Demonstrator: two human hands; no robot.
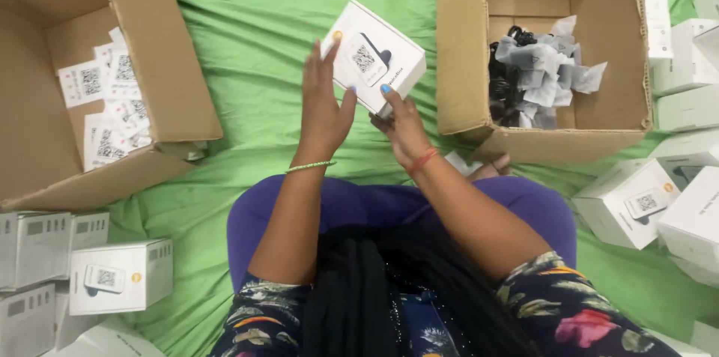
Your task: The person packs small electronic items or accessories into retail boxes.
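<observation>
A small white product box [378, 53] with a device picture and a square code on its face is held up over the green cloth [255, 42]. My right hand [403, 123] grips it from below, thumb on its front face. My left hand [323, 102] lies flat against the box's left side, fingers stretched upward. A green bangle circles my left wrist and a red band my right wrist.
A cardboard carton [176, 95] at the left holds several white code cards. Another carton [464, 65] at the upper right holds black cables with white tags. White boxes [120, 276] are stacked at lower left, and more white boxes [628, 203] lie at the right.
</observation>
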